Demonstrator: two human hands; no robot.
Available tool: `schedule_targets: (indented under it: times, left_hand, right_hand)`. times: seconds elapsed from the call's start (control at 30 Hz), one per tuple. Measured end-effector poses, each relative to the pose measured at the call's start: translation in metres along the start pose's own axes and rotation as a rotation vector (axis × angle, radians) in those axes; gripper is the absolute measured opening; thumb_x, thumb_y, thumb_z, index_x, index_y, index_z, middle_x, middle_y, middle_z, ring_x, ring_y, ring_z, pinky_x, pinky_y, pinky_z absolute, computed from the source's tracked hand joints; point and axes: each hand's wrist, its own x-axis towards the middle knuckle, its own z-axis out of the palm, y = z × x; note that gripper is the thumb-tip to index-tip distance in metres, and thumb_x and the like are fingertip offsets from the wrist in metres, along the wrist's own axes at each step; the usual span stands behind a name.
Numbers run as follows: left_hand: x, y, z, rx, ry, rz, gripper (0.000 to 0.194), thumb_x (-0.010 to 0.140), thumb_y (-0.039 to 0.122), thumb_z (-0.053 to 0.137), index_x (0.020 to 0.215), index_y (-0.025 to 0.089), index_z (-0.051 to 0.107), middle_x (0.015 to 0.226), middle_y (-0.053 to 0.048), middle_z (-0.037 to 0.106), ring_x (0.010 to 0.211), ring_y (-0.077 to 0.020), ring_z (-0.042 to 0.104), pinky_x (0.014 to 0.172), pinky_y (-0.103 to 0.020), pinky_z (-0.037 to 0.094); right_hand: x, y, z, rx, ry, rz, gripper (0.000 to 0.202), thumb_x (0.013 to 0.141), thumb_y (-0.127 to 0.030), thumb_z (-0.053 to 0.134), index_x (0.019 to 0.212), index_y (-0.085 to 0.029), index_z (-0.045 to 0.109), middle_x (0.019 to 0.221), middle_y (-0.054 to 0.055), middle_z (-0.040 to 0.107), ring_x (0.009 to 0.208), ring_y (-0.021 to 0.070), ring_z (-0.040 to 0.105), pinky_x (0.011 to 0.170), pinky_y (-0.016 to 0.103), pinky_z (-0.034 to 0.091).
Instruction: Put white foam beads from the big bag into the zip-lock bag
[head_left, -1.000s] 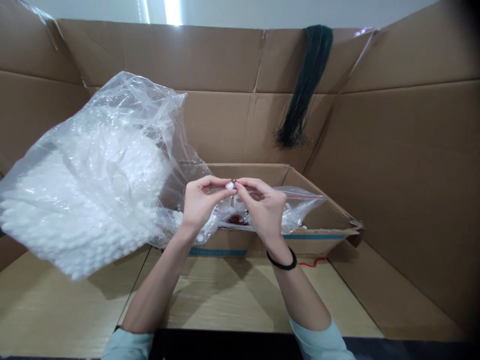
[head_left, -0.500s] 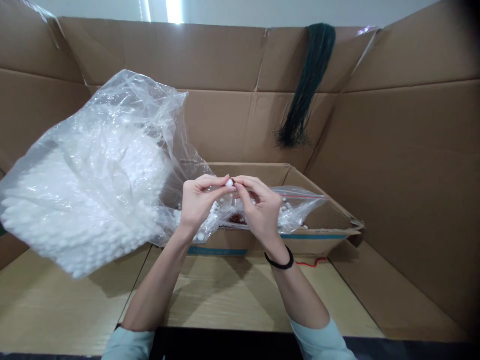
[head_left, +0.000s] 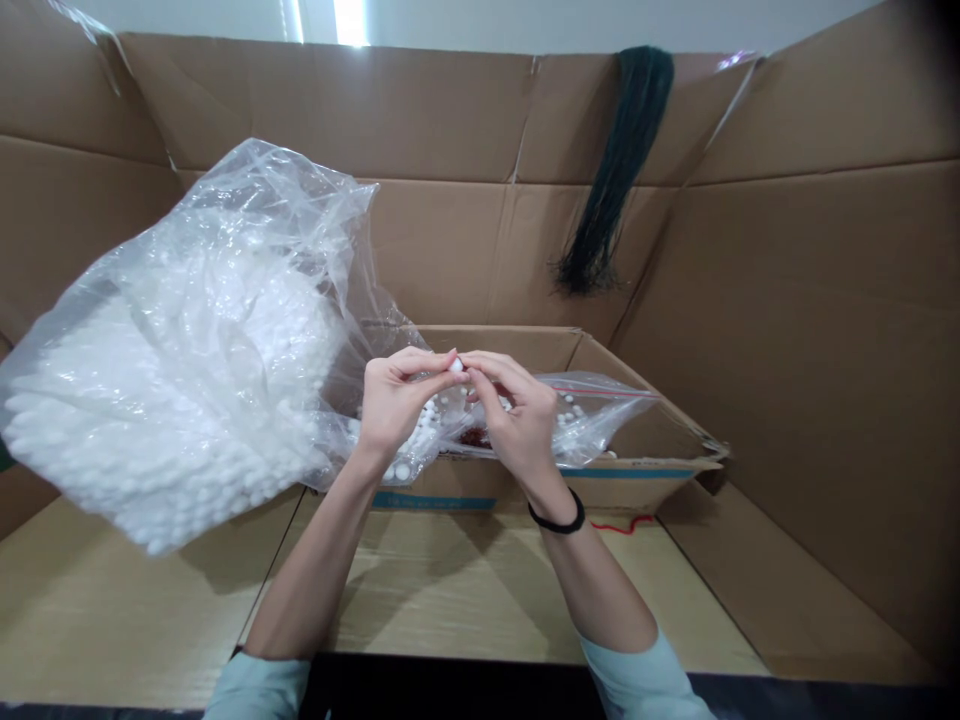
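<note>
My left hand [head_left: 395, 393] pinches a small white ball [head_left: 456, 366] between thumb and fingertips. My right hand [head_left: 519, 410] meets it there, its thumb and fingers closed at the ball's right side; whatever they grip is too small and covered to make out. Both hands hover over an open cardboard box [head_left: 660, 470]. Inside the box, beneath my hands, lie a clear zip bag [head_left: 600, 400] with several white balls and some dark red bits [head_left: 474, 437], partly hidden by my right hand.
A large clear plastic bag [head_left: 187, 350] full of white balls bulges on the left, its mouth reaching into the box. Dark green strands [head_left: 622, 170] hang over the cardboard wall [head_left: 420, 120] behind. A red string [head_left: 622, 526] lies on the table [head_left: 450, 590] by the box.
My right hand has shifted slightly left, closer against the white ball, and its fingers now cover more of the ball's right side. The bags and box look the same.
</note>
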Motion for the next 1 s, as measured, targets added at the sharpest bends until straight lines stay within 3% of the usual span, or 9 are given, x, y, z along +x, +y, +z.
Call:
schedule_targets:
  times: [0.17, 0.33, 0.43, 0.5, 0.57, 0.67, 0.8, 0.87, 1.0]
  left_hand:
    - [-0.001, 0.001, 0.003, 0.008, -0.016, -0.074, 0.021, 0.058, 0.023, 0.078, 0.078, 0.016, 0.073, 0.08, -0.005, 0.071, 0.078, -0.0166, 0.065, 0.074, -0.029, 0.054]
    - [-0.001, 0.003, 0.008, -0.017, -0.065, -0.091, 0.044, 0.06, 0.023, 0.075, 0.103, 0.017, 0.065, 0.086, -0.004, 0.067, 0.083, -0.0149, 0.063, 0.075, -0.028, 0.054]
    - [0.001, 0.001, 0.002, 0.062, -0.116, -0.103, 0.058, 0.059, 0.021, 0.075, 0.114, 0.021, 0.057, 0.097, -0.004, 0.063, 0.086, -0.0148, 0.062, 0.08, -0.031, 0.053]
    - [0.003, -0.001, -0.007, 0.287, -0.147, -0.084, 0.055, 0.063, 0.019, 0.072, 0.115, 0.022, 0.057, 0.102, -0.006, 0.062, 0.092, -0.0174, 0.061, 0.083, -0.033, 0.051]
    - [0.004, -0.002, -0.017, 0.691, -0.233, -0.085, 0.041, 0.069, 0.019, 0.065, 0.109, 0.02, 0.061, 0.106, -0.011, 0.064, 0.101, -0.0236, 0.058, 0.09, -0.039, 0.046]
    - [0.003, -0.001, -0.026, 1.146, -0.523, -0.332, 0.027, 0.08, 0.025, 0.049, 0.098, 0.016, 0.068, 0.1, -0.018, 0.068, 0.095, -0.0299, 0.062, 0.084, -0.041, 0.045]
    - [0.001, 0.004, -0.026, 1.373, -0.787, -0.537, 0.038, 0.084, 0.031, 0.037, 0.094, 0.015, 0.07, 0.1, -0.02, 0.069, 0.089, -0.0295, 0.065, 0.075, -0.036, 0.046]
    - [0.003, 0.004, -0.024, 1.39, -0.846, -0.529, 0.04, 0.083, 0.033, 0.037, 0.098, 0.014, 0.069, 0.103, -0.021, 0.068, 0.092, -0.0301, 0.064, 0.075, -0.036, 0.045]
    - [0.006, 0.001, -0.024, 1.37, -0.938, -0.508, 0.039, 0.078, 0.02, 0.039, 0.102, 0.013, 0.068, 0.107, -0.021, 0.067, 0.096, -0.0304, 0.063, 0.076, -0.036, 0.044]
  right_hand:
    - [0.003, -0.004, -0.001, 0.056, 0.005, 0.071, 0.013, 0.081, -0.025, 0.057, 0.087, -0.018, 0.066, 0.091, 0.005, 0.068, 0.082, 0.0148, 0.065, 0.062, 0.025, 0.055]
    - [0.004, -0.006, -0.001, -0.002, 0.032, 0.16, 0.015, 0.076, -0.029, 0.063, 0.085, -0.018, 0.066, 0.084, 0.003, 0.07, 0.076, 0.0146, 0.065, 0.062, 0.024, 0.054]
    - [0.005, -0.003, -0.007, -0.12, 0.069, 0.107, 0.015, 0.079, -0.029, 0.06, 0.086, -0.018, 0.066, 0.085, 0.004, 0.07, 0.075, 0.015, 0.065, 0.064, 0.027, 0.054]
    - [0.007, 0.001, -0.013, -0.283, 0.07, 0.012, 0.014, 0.08, -0.025, 0.057, 0.087, -0.018, 0.067, 0.087, 0.006, 0.07, 0.076, 0.0165, 0.064, 0.069, 0.03, 0.054]
    - [0.01, 0.004, -0.018, -0.439, 0.007, -0.076, 0.016, 0.08, -0.02, 0.054, 0.087, -0.017, 0.068, 0.09, 0.008, 0.07, 0.084, 0.0197, 0.064, 0.077, 0.036, 0.053]
    - [0.012, 0.004, -0.024, -0.512, -0.087, -0.13, 0.023, 0.078, -0.013, 0.051, 0.088, -0.019, 0.071, 0.104, 0.008, 0.069, 0.097, 0.0223, 0.062, 0.088, 0.043, 0.048]
    - [0.013, -0.013, -0.035, -0.381, -0.042, -0.086, 0.026, 0.076, -0.01, 0.048, 0.083, -0.022, 0.071, 0.098, 0.003, 0.071, 0.089, 0.0182, 0.064, 0.081, 0.036, 0.05]
    - [0.012, -0.022, -0.044, -0.313, -0.13, -0.018, 0.023, 0.073, -0.01, 0.049, 0.072, -0.021, 0.069, 0.08, 0.001, 0.071, 0.071, 0.0145, 0.063, 0.064, 0.028, 0.049]
    - [0.006, -0.022, -0.056, -0.434, -0.649, 0.085, 0.024, 0.067, -0.005, 0.05, 0.054, -0.02, 0.064, 0.055, -0.002, 0.065, 0.051, 0.011, 0.055, 0.051, 0.024, 0.038]
